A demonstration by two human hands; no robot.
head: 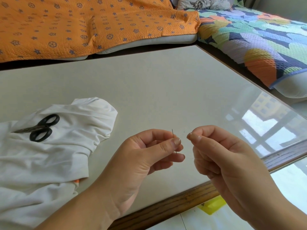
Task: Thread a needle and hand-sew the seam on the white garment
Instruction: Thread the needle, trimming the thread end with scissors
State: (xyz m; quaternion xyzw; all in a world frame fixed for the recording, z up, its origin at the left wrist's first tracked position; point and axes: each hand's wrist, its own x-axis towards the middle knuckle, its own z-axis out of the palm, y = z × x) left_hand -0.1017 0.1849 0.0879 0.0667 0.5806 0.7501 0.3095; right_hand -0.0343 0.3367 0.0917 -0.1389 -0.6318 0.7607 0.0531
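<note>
Items, placed by the tabletop – pale, glossy, with a wooden rim.

1. Left hand: raised over the tabletop's near edge, thumb and forefinger pressed together on the needle, the other fingers curled below.
2. Needle: upright in the left-hand pinch above the tabletop, one end standing clear above the thumb, a short piece showing under it. Which end bears the eye is too small to tell.
3. Right hand: over the tabletop's near edge, just beside the left hand but apart from it; thumb and forefinger pinch the thread, the remaining fingers folded into the palm.
4. Thread: pale and very fine, faintly seen trailing down from the right-hand pinch; its tip lies near the needle, and whether it touches cannot be made out.
5. White garment: crumpled on the tabletop's near left part, running out of view at the left and bottom.
6. Scissors: black-handled, closed, lying on the garment on the tabletop's left side.
7. Orange quilt: star-patterned, on cushions beyond the tabletop's far edge.
8. Multicoloured quilt: on seating past the tabletop's right edge.
9. Yellow object: below the tabletop's near rim – kind unclear.
</note>
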